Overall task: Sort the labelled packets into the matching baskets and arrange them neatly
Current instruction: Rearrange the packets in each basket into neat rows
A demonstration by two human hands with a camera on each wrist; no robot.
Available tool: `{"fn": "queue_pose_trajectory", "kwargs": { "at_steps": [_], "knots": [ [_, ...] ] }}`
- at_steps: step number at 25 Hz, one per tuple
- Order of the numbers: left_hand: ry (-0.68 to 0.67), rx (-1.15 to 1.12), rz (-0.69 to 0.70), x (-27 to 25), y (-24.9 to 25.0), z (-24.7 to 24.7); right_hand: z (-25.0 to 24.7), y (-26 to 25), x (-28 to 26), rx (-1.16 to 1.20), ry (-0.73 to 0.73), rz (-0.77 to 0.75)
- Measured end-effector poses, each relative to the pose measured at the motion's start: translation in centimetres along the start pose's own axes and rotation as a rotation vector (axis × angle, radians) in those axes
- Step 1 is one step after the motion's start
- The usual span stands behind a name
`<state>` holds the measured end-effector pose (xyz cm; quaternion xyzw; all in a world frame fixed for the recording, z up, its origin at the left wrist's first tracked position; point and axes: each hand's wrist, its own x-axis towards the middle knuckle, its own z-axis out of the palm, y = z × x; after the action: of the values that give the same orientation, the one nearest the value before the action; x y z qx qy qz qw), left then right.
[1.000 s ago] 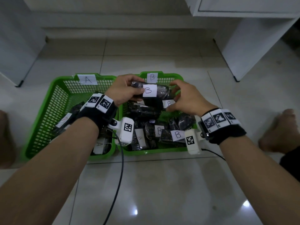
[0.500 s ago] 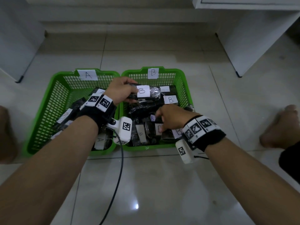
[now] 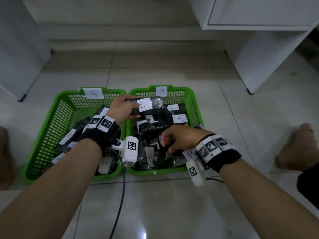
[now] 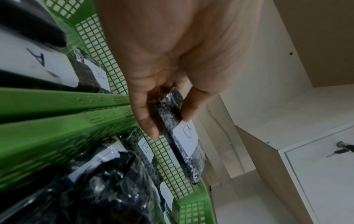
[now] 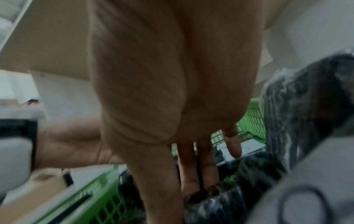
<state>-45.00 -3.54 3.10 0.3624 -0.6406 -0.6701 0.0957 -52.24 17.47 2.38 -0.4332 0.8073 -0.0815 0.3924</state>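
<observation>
Two green baskets (image 3: 72, 107) (packets uncountable), two hands (image 3: 120, 109).

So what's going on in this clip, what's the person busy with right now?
A person is sorting black plastic-wrapped packets into two green baskets. The left hand holds a packet labelled B above the far end of basket B. The right hand reaches into the packets near that basket's front, fingers curled; whether it grips one is unclear. Basket A beside it holds A-labelled packets.

Black wristbands (image 3: 101, 135) with white square-code tags, white wrist cameras (image 3: 129, 150), bare forearms
</observation>
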Motion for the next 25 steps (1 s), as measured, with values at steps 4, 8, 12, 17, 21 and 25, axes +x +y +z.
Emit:
{"fn": "queue_pose_trajectory", "kwargs": {
  "at_steps": [4, 8, 12, 17, 21, 25],
  "knots": [
    [0.040, -0.064, 0.036, 0.4, 0.2, -0.5, -3.1, 0.9, -1.6, 0.262, 0.075, -0.025],
    [0.041, -0.109, 0.070, 0.6, 0.2, -0.7, -5.2, 1.4, -3.0, 0.551, 0.381, 0.037],
    [0.067, -0.112, 0.094, 1.1, 0.3, -0.9, -5.9, 2.3, -2.5, 0.648, 0.500, 0.022],
    [0.147, -0.056, 0.124, 2.2, 0.1, -1.2, -7.9, 3.5, -0.3, 0.527, 0.797, 0.102],
    [0.158, 0.036, 0.138, 3.2, 0.0, -1.0, -9.5, 3.8, 3.3, 0.200, 0.899, 0.123],
    [0.139, 0.143, 0.154, 4.2, -1.1, -0.5, -8.7, 4.1, 7.6, 0.155, 0.708, 0.133]
  ]
}}
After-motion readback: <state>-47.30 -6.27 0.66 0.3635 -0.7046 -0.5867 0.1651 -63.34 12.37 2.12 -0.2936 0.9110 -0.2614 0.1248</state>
